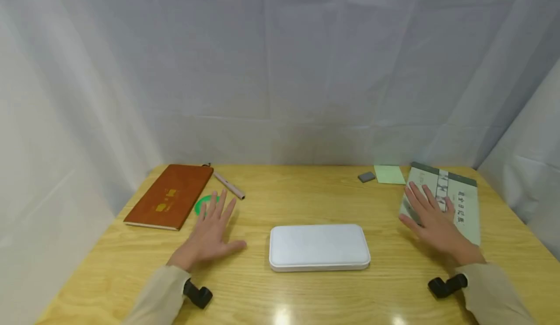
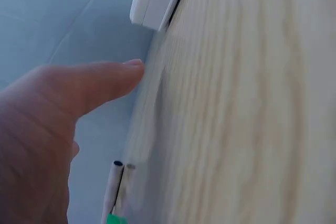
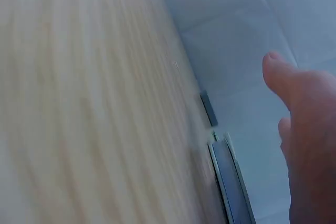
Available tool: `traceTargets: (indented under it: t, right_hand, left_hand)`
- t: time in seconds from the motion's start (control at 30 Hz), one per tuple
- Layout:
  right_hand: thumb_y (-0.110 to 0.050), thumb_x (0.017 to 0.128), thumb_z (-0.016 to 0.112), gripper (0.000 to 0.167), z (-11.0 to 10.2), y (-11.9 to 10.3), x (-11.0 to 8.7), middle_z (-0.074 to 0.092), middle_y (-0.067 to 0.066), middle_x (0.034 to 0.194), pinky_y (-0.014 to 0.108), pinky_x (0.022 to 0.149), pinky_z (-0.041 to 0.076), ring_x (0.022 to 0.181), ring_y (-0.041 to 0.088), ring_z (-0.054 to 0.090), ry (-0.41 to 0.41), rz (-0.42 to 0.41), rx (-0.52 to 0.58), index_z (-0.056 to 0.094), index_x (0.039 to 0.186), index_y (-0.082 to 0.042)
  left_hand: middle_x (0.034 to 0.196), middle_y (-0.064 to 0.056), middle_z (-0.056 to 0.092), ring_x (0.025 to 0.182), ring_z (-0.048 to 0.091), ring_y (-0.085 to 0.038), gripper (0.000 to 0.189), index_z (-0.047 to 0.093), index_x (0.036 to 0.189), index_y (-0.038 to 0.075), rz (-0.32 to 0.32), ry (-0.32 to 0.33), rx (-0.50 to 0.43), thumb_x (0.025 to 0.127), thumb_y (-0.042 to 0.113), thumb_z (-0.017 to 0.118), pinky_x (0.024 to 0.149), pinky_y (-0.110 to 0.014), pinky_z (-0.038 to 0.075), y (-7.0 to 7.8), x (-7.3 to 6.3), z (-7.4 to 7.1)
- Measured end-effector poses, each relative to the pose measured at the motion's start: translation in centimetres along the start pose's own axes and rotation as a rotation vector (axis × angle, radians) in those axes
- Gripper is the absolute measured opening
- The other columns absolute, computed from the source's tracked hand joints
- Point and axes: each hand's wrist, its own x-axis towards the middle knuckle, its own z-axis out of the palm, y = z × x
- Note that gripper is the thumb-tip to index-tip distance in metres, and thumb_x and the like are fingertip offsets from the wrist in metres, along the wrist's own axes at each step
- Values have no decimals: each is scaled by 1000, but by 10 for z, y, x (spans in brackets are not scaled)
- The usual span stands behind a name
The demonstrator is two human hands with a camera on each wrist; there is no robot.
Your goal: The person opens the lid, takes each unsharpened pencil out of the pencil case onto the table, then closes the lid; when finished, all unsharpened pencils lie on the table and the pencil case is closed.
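Nothing is gripped by either hand: the left hand and the right hand are both held raised, with fingers extended and spread. On the near middle of the yellow wooden tabletop, between them, a white rectangular case with rounded corners is laid flat. It is judged light and stiff, with a rather slippery top; it is best taken by its short left and right sides. At the right, a flat pale green rectangular paper notebook is partly hidden by the right hand; it is judged light and bendable, and is best pinched at its right edge, with covers and pages together. At the left, a flat green round disc is partly covered from view; it is judged thin, light and awkward to lift except by its rim
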Motion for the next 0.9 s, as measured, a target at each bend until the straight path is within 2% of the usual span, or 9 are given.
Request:
traceTargets:
  t: [0.2,0.3,0.43,0.57,0.73,0.9]
  right_hand:
    - [-39,94,56,81,6,-38,9,8,6,162,72,102,2,149,23,1,-12,-92,121,9,156,-16]
    - [-41,93,58,82,10,-60,12,16,12,161,71,102,6,149,21,3,-20,-159,138,12,156,-16]
    - [-44,91,59,83,20,-86,14,20,11,160,71,101,9,149,20,7,-43,-248,148,15,156,-16]
    - [-45,88,63,86,26,-106,12,20,8,160,69,103,11,147,27,14,-88,-292,157,18,155,-15]
    - [-46,87,64,82,29,-125,9,23,7,159,66,105,17,142,36,25,-170,-329,174,27,153,-13]
    - [-49,85,66,77,32,-133,5,31,5,156,61,103,27,139,34,31,-204,-350,172,36,149,-17]
  left_hand:
    - [159,-24,6,145,5,-47,103,20,152,1,99,-28,-110,78,55,68,113,-64,15,14,2,9]
    - [160,-21,8,145,8,-44,105,21,152,2,156,-50,-174,77,57,69,111,-63,21,23,3,13]
    - [160,-16,13,146,13,-39,106,21,153,4,183,-80,-272,76,58,71,111,-61,23,36,0,16]
    - [160,-11,20,146,20,-33,103,23,153,7,196,-82,-349,76,57,71,113,-58,23,47,-2,21]
    - [156,-10,29,142,29,-30,98,24,152,8,222,-72,-384,80,54,70,112,-58,25,56,-4,29]
    - [147,-9,40,133,37,-25,91,33,148,6,249,-1,-357,79,51,71,107,-53,34,62,-3,34]
